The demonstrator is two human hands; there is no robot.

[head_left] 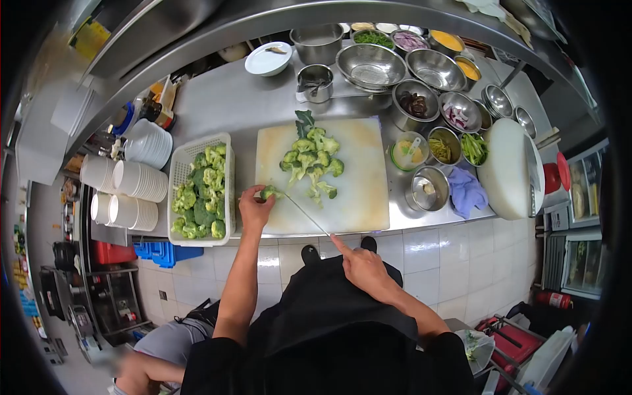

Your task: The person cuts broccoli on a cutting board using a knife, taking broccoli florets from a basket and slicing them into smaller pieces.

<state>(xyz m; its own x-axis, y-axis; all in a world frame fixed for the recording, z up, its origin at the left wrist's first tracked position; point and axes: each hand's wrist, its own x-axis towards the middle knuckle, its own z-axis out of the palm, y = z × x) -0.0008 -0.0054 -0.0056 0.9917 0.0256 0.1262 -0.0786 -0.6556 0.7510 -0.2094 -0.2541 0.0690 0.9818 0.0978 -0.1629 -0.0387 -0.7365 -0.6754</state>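
My left hand (255, 209) pinches a small broccoli floret (270, 192) at the left side of the white cutting board (368, 164). In my right hand (363, 266) is a knife (308, 214), its thin blade running up and left so that the tip is beside the floret. The handle is hidden in my grip, with the index finger stretched along the top. A heap of cut broccoli (313, 157) lies on the middle of the board, a dark leaf at its far end. Left of the board stands a white plastic basket (230, 191) full of broccoli pieces.
Metal bowls (370, 64) with chopped ingredients line the back and right. A blue cloth (466, 192) and a thick round white block (503, 168) are at the right. Stacked white containers (139, 179) stand left. Another person's leg (155, 365) shows at lower left.
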